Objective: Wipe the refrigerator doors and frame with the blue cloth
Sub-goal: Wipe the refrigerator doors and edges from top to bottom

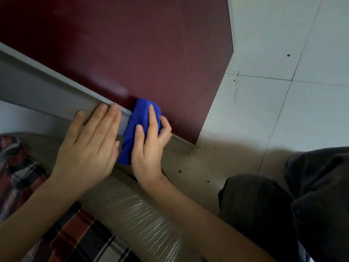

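Pressing the blue cloth (139, 127) against the lower edge of the dark red door (151, 53), the right hand (149, 148) curls its fingers round the bunched fabric. The left hand (90, 144) lies flat, fingers straight, on the grey frame (47, 91), touching the cloth. Tiled floor (283, 110) lies open past the door's right edge.

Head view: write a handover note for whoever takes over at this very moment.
Left hand: open, flat on the grey edge strip.
Right hand: grips the blue cloth, pressing it where the dark red door meets that strip.
Done: wiping under way here; how much is already clean cannot be told.
Left: the rest of the door and frame.
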